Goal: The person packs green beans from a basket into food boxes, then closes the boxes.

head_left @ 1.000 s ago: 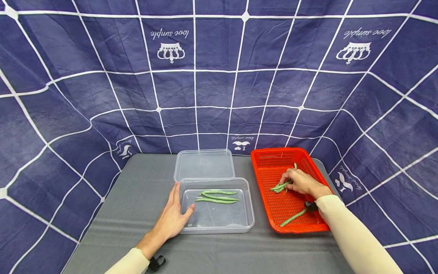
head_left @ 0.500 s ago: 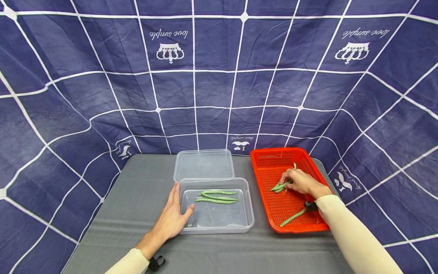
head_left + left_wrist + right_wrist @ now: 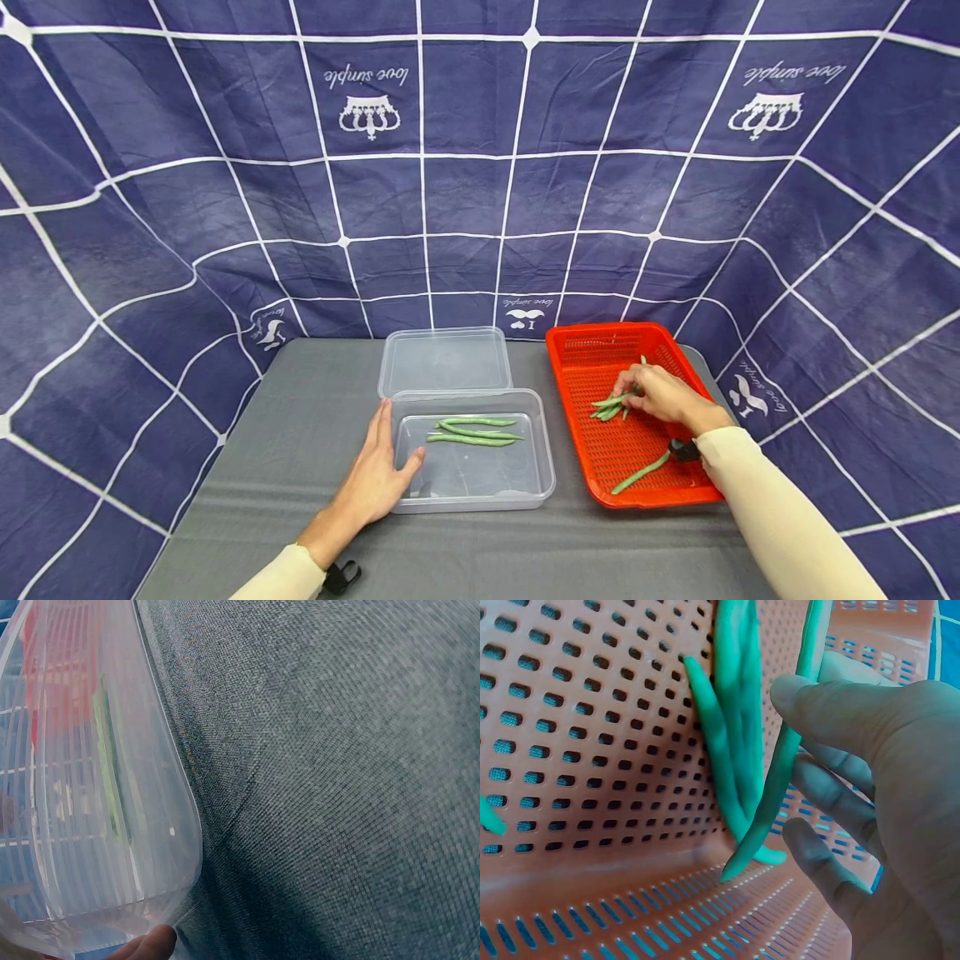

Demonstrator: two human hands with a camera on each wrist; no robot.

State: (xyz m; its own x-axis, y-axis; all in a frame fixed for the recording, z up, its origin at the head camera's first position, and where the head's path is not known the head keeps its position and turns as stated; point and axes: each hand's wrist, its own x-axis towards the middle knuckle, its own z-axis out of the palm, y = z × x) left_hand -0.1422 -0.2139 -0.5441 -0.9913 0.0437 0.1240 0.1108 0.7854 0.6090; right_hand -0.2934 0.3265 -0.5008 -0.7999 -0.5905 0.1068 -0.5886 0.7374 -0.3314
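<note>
In the head view, my left hand (image 3: 378,475) rests along the left wall of a clear plastic container (image 3: 465,479), fingers straight and thumb over the rim. Three green beans (image 3: 480,442) lie on the container's floor. My right hand (image 3: 656,396) is inside a red perforated basket (image 3: 600,458). Between thumb and fingers it pinches one green bean (image 3: 776,784), seen tilted across the right wrist view. Several loose green beans (image 3: 735,712) lie just behind it on the basket floor. Another bean (image 3: 640,473) sits near the basket's front, partly hidden by the wrist strap.
A clear lid (image 3: 446,362) lies flat behind the container. Grey cloth (image 3: 300,417) covers the table. Blue curtain (image 3: 465,200) with white grid lines hangs at the back and both sides.
My right hand has risen slightly, and the pinched bean now stands apart from the loose beans. The left hand stays at the container; the whole head view has shifted a little.
</note>
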